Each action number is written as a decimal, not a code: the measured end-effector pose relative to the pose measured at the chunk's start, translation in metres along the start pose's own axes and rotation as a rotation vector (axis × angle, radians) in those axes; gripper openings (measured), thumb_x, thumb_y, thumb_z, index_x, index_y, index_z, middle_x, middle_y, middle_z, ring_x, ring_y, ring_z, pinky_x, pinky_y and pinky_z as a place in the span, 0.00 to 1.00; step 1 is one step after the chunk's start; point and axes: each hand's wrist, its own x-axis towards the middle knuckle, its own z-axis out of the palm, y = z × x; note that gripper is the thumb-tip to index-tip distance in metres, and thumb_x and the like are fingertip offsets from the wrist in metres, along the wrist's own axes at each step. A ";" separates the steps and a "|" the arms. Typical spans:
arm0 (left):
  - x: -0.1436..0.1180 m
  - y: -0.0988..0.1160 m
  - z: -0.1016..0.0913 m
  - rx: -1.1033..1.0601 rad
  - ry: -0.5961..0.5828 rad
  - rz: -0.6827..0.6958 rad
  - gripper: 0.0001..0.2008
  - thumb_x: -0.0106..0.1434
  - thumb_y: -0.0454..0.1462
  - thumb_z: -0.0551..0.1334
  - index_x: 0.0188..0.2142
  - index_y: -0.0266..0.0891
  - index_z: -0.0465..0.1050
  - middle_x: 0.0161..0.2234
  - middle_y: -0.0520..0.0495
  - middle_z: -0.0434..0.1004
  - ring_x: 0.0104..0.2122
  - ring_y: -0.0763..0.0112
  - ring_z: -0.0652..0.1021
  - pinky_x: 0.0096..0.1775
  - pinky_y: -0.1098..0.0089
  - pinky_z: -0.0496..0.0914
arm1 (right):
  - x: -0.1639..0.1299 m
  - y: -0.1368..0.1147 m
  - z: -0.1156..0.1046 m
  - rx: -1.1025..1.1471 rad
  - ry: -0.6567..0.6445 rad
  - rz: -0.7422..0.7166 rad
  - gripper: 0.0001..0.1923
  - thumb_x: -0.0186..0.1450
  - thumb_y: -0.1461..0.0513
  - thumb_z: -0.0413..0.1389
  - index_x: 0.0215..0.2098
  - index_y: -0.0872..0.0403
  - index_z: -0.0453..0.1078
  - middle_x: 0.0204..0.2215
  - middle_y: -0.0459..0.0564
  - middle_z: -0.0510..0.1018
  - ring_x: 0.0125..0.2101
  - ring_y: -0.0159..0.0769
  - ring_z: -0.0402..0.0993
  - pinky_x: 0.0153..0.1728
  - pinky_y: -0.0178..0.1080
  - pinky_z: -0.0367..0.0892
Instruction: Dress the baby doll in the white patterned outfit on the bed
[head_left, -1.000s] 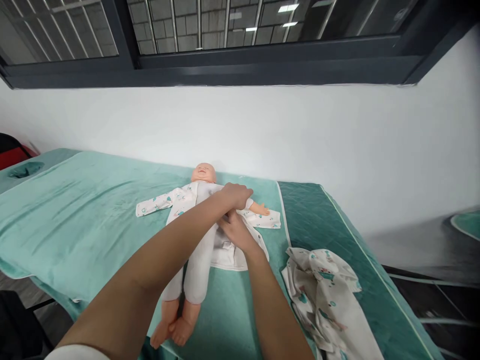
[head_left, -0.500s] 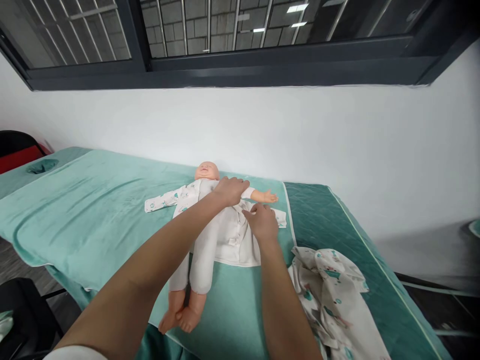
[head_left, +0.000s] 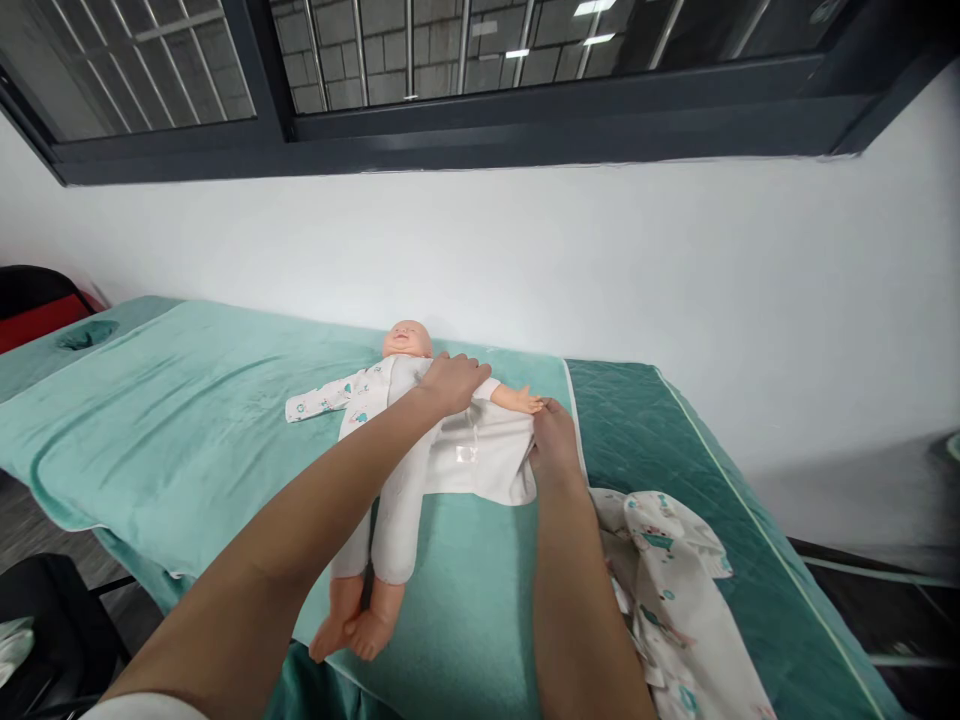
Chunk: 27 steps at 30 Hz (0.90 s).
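A baby doll (head_left: 401,530) in white under-clothes lies on its back, with its bare feet towards me. A white baby shirt (head_left: 495,440) with small green prints lies opened out around it. One printed sleeve (head_left: 319,401) stretches out on the left; the right part is spread with its plain inside up. My left hand (head_left: 456,384) is closed over the doll's shoulder and upper arm on the right side. Beside the doll's bare hand (head_left: 517,399), my right hand (head_left: 553,432) has its fingers closed on the shirt's cloth; the sleeve there is mostly hidden.
A crumpled printed baby garment (head_left: 686,590) lies on the dark green quilted cover (head_left: 619,420) at right. A light green blanket (head_left: 187,400) spreads under the doll. Behind are a white wall (head_left: 525,260) and a barred window. A black chair (head_left: 56,620) stands lower left.
My right hand has moved up and right to beside the doll's hand, drawing the shirt's right side with it. The shirt's lower edge has shifted. My left hand stays on the doll's shoulder.
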 end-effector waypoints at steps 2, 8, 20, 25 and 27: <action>-0.002 -0.002 -0.002 0.022 0.004 0.004 0.15 0.62 0.27 0.56 0.48 0.37 0.69 0.45 0.40 0.77 0.46 0.58 0.75 0.46 0.60 0.64 | 0.000 -0.006 -0.001 0.175 0.037 0.065 0.16 0.53 0.52 0.59 0.25 0.49 0.56 0.19 0.38 0.69 0.23 0.32 0.67 0.26 0.36 0.65; -0.009 -0.005 -0.007 0.132 -0.079 0.032 0.13 0.62 0.28 0.59 0.45 0.37 0.73 0.42 0.40 0.79 0.46 0.57 0.76 0.48 0.58 0.62 | -0.001 -0.031 0.003 0.469 0.139 0.070 0.20 0.54 0.54 0.65 0.25 0.50 0.57 0.19 0.35 0.62 0.20 0.25 0.60 0.23 0.30 0.60; 0.006 0.023 0.011 0.065 -0.140 -0.198 0.13 0.60 0.31 0.63 0.46 0.30 0.75 0.45 0.33 0.78 0.50 0.53 0.74 0.55 0.57 0.59 | -0.032 -0.052 0.031 0.530 -0.064 0.090 0.26 0.51 0.45 0.68 0.28 0.50 0.59 0.19 0.34 0.63 0.21 0.28 0.64 0.26 0.34 0.65; 0.005 -0.002 0.010 -0.106 -0.053 -0.224 0.21 0.65 0.39 0.59 0.57 0.38 0.67 0.55 0.36 0.70 0.50 0.57 0.74 0.51 0.59 0.66 | -0.055 -0.057 0.052 0.398 -0.373 0.108 0.23 0.52 0.48 0.67 0.39 0.48 0.66 0.29 0.42 0.77 0.33 0.36 0.76 0.33 0.38 0.71; 0.002 -0.020 0.008 -0.291 -0.025 -0.113 0.18 0.65 0.40 0.58 0.54 0.44 0.69 0.55 0.42 0.69 0.50 0.61 0.75 0.51 0.62 0.67 | -0.064 -0.057 0.056 0.363 -0.513 0.077 0.23 0.53 0.49 0.67 0.42 0.48 0.67 0.38 0.45 0.80 0.38 0.38 0.77 0.36 0.38 0.73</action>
